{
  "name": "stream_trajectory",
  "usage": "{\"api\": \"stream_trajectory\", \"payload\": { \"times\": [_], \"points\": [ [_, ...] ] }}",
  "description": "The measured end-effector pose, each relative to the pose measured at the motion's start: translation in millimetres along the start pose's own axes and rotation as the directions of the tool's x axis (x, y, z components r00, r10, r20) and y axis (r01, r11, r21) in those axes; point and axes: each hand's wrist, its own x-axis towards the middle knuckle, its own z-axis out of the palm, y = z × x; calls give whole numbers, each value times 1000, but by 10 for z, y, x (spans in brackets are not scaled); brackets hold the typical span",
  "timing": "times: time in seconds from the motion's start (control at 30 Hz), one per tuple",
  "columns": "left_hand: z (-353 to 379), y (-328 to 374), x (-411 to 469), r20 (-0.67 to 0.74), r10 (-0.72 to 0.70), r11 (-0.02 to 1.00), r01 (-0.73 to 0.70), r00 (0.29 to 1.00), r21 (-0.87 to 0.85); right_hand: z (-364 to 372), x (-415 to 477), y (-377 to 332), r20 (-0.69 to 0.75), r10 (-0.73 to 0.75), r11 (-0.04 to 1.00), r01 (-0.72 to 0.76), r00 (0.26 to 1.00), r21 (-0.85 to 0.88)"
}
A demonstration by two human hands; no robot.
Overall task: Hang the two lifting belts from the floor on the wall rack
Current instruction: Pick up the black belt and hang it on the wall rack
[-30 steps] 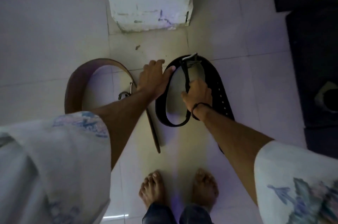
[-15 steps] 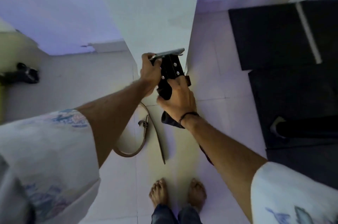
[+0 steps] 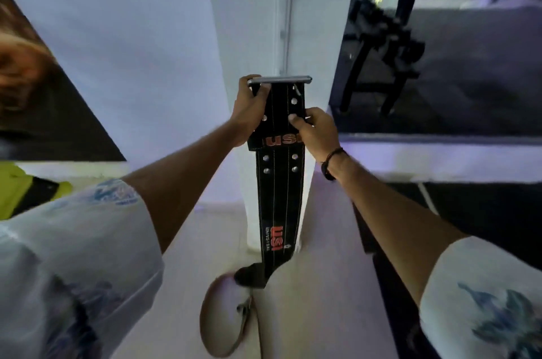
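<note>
A black lifting belt (image 3: pixel 280 197) with red lettering hangs straight down in front of a white pillar (image 3: pixel 311 21). My left hand (image 3: pixel 249 112) grips its top left edge just under the silver buckle bar (image 3: pixel 278 79). At the right edge, a little lower, my right hand (image 3: pixel 315 131) pinches the belt. The belt's lower end curls just above the floor. A brown lifting belt (image 3: pixel 217 320) lies looped on the tiled floor below, its buckle (image 3: pixel 245 307) showing. A thin metal rod (image 3: pixel 287 6) runs up the pillar above the black belt; no rack hook is clear to me.
Black gym equipment (image 3: pixel 381 56) stands behind the pillar on the right over dark floor mats (image 3: pixel 484 212). A large wall picture (image 3: pixel 35 88) fills the left, with something yellow-green (image 3: pixel 20 191) below it. My white printed sleeves cover the lower corners.
Both hands have lifted the black belt off the floor and raised it up against the pillar, so it now hangs at full length. The view has tilted upward. The brown belt stays on the floor.
</note>
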Motion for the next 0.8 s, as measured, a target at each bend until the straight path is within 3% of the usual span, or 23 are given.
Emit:
{"api": "stream_trajectory", "payload": {
  "times": [0.2, 0.37, 0.47, 0.53, 0.67, 0.8],
  "points": [
    [-409, 1814, 153, 60, 281, 958, -284, 958, 41, -580, 114, -1680, -31, -143, 986, 146, 989, 81],
    [-752, 2683, 174, 55, 426, 900, -429, 903, 79, -747, -139, -2385, 73, -118, 929, 84, 990, 361],
    [-839, 2909, 141, 45, 456, 883, -459, 889, 99, -688, -233, -2421, 71, -272, 937, 247, 960, 246],
    [-855, 3002, 116, 17, 461, 885, -461, 887, 67, -606, -229, -2415, 16, -341, 923, 331, 940, 197],
    [-861, 3153, 56, 20, 464, 886, -464, 886, -7, -542, -193, -2565, -236, -411, 885, 448, 880, 128],
    [-872, 3203, -8, 59, 516, 856, -516, 854, -16, -585, -154, -2905, -364, -373, 832, 481, 854, 277]
  ]
}}
